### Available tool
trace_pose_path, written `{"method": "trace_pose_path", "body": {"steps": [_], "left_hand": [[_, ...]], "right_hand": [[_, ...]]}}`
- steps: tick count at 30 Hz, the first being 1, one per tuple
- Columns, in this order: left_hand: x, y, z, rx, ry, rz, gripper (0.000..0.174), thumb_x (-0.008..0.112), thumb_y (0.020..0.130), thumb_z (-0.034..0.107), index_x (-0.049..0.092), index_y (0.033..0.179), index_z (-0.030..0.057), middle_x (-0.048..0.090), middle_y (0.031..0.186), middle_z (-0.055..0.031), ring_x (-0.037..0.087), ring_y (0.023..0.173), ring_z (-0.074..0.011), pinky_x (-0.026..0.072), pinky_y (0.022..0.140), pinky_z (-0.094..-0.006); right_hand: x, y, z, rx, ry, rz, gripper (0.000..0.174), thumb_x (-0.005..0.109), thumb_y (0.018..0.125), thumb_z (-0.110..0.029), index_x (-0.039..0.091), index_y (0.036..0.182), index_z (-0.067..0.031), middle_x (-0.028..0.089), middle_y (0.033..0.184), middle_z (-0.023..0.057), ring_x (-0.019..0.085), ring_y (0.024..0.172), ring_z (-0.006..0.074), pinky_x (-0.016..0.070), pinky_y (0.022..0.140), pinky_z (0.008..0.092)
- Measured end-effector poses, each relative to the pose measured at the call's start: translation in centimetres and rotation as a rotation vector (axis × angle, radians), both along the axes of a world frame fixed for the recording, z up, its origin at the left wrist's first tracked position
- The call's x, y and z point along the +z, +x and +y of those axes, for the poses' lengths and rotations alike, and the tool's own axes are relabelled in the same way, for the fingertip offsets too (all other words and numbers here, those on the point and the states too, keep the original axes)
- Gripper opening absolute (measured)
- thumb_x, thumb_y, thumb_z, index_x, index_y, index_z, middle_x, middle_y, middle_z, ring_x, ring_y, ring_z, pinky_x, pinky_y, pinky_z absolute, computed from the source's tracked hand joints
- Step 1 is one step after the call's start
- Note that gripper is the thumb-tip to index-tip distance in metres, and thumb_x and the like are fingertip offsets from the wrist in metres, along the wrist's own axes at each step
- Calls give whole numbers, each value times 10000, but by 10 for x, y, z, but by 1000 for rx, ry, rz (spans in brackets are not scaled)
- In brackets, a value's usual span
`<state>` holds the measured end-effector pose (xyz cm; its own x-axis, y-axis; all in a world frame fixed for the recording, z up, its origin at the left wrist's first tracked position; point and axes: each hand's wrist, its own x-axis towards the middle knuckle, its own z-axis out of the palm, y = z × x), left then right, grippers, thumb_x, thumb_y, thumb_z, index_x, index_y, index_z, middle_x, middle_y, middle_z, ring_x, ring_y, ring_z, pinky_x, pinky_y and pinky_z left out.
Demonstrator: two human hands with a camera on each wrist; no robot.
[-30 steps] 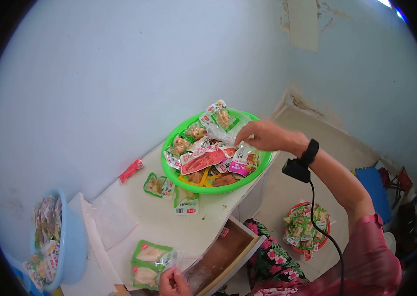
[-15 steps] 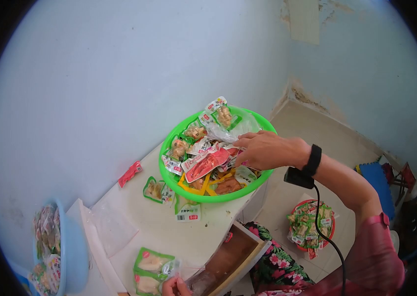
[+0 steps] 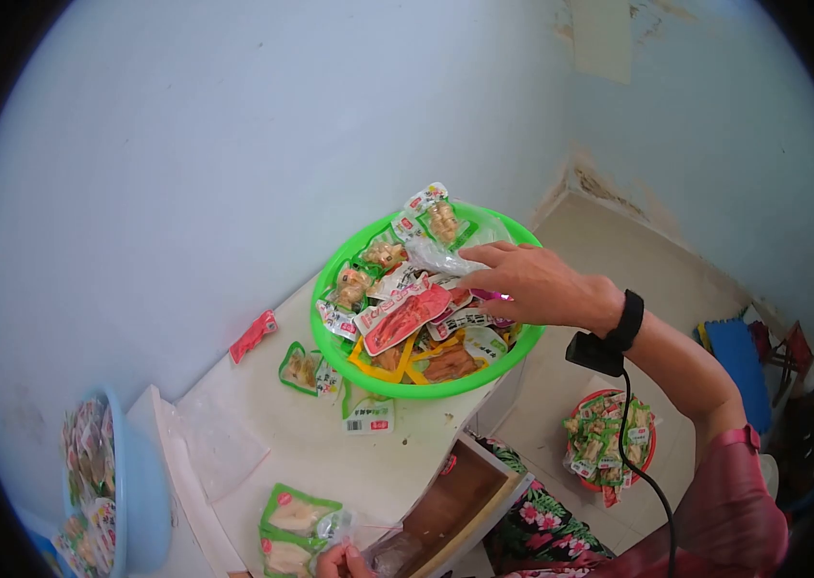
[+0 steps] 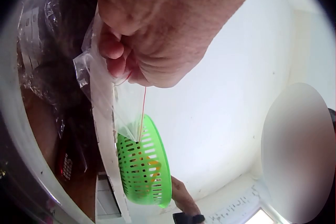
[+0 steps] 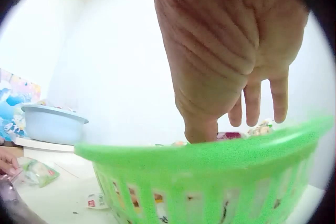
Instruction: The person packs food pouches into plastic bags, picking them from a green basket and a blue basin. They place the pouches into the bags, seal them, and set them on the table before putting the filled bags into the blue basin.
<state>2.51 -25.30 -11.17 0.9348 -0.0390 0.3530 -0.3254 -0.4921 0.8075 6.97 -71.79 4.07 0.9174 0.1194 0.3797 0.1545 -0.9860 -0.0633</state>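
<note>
My right hand (image 3: 543, 285) reaches over the right side of a green basket (image 3: 421, 390) full of snack packets; in the right wrist view its fingers hang spread and fairly straight above the basket. A red-and-white packet (image 3: 405, 318) lies near the fingertips, beside a crumpled clear wrapper (image 3: 443, 258). At the table's front edge my left hand (image 3: 343, 562) pinches the edge of a clear bag (image 3: 333, 526), next to two green-edged packets (image 3: 296, 512). The left wrist view shows the left hand (image 4: 152, 35) with curled fingers on clear plastic.
A blue tub (image 3: 142, 491) of packets stands at the left. Two green packets (image 3: 303, 370) and a red one (image 3: 253, 336) lie on the table (image 3: 330, 462). An open drawer (image 3: 455, 491) juts out in front; a red basket (image 3: 652, 443) stands on the floor.
My right hand has moved slightly right and its fingers have spread. The purple-and-white packet has shifted from the basket's right side, uncovering yellow-edged packets. My left hand has barely moved.
</note>
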Motion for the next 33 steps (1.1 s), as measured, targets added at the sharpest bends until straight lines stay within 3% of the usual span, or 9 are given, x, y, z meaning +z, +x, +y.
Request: {"method": "trace_pose_path", "body": {"steps": [4, 10, 11, 14, 20, 21, 24, 25, 33], "left_hand": [[3, 0, 0, -12, 14, -2, 196, 688, 1023, 161, 725, 1098, -16, 690, 909, -74, 602, 764, -165, 513, 704, -305], [10, -1, -2, -19, -6, 64, 225, 682, 1032, 195, 725, 1112, -11, 697, 944, -95, 624, 827, -187, 525, 765, -335], [14, -1, -4, -22, -21, 65, 227, 683, 1031, 193, 723, 1115, -14, 697, 948, -101, 628, 831, -193, 527, 768, -339], [12, -2, -2, -26, -25, 69, 234, 682, 1029, 192, 718, 1124, -19, 700, 954, -119, 641, 840, -217, 532, 779, -351], [14, -3, 0, -34, 9, 25, 227, 676, 1023, 180, 714, 1126, -19, 701, 957, -137, 652, 853, -245, 537, 790, -372], [13, -2, 0, -39, 15, 17, 223, 673, 1022, 176, 714, 1125, -18, 700, 957, -139, 651, 854, -248, 536, 791, -375], [12, -3, -1, -46, -22, 61, 214, 671, 1017, 168, 714, 1111, -19, 699, 952, -141, 650, 853, -250, 534, 789, -374], [11, -3, -1, -44, -30, 50, 208, 673, 1014, 165, 715, 1103, -18, 698, 945, -141, 650, 848, -251, 533, 783, -372], [13, 1, -3, -52, -19, -48, 159, 694, 993, 132, 716, 1049, -16, 686, 901, -128, 631, 795, -249, 520, 721, -368]], "right_hand": [[9, 22, 17, 102, 14, -7, 305, 696, 910, -184, 734, 1208, -133, 638, 1388, 135, 610, 1262, 322, 554, 930, 471], [24, 80, 77, 385, -295, 125, 306, 677, 877, -112, 752, 1170, -163, 686, 1226, 90, 640, 1168, 282, 560, 862, 444], [27, 89, 90, 295, -390, 256, 404, 699, 882, -110, 713, 1284, -149, 677, 1224, 119, 635, 1187, 278, 523, 952, 479], [23, 114, 109, 143, -392, 387, 410, 702, 878, -117, 720, 1281, -186, 658, 1192, 110, 609, 1200, 271, 513, 933, 482], [16, 119, 94, 357, -149, 602, 388, 692, 869, -101, 730, 1232, -232, 609, 1304, 79, 498, 1357, 296, 494, 1007, 477], [15, 110, 86, 459, -62, 576, 302, 690, 862, -64, 743, 1143, -159, 647, 1306, 88, 543, 1320, 314, 498, 1024, 451], [-1, 96, 55, 514, 86, 653, 185, 669, 860, -10, 741, 1018, -76, 690, 1291, 115, 600, 1272, 307, 509, 1019, 419], [-6, 76, 47, 569, 143, 463, 76, 615, 875, 0, 685, 884, -29, 700, 970, 108, 667, 960, 312, 516, 840, 424], [5, 24, 16, 495, 243, 487, 115, 581, 845, 10, 689, 843, -29, 700, 899, 111, 669, 903, 308, 511, 799, 430]]}}
